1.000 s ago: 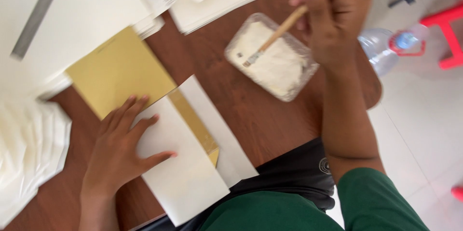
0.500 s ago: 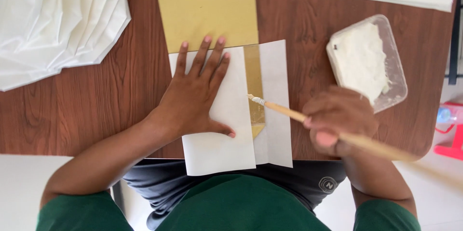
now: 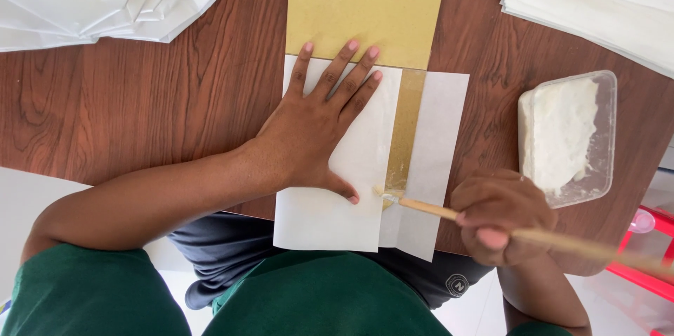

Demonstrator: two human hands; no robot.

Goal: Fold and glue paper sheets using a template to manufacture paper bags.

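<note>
The left hand [image 3: 316,132] lay flat, fingers spread, on a white sheet [image 3: 333,195], pinning it over the yellow card [image 3: 365,6] so only a narrow yellow strip [image 3: 407,125] stayed exposed, seemingly as a mask. The right hand [image 3: 502,216] was closed around a wooden brush [image 3: 428,207], its tip touching the strip's near end. A second white sheet [image 3: 435,160] bordered the strip's right side. The paste tub [image 3: 569,136] stood right, within reach on the table [image 3: 161,111].

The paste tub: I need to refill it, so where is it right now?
In the head view the paste tub sits on the right of the wooden table, just above the right hand holding the brush.
</note>
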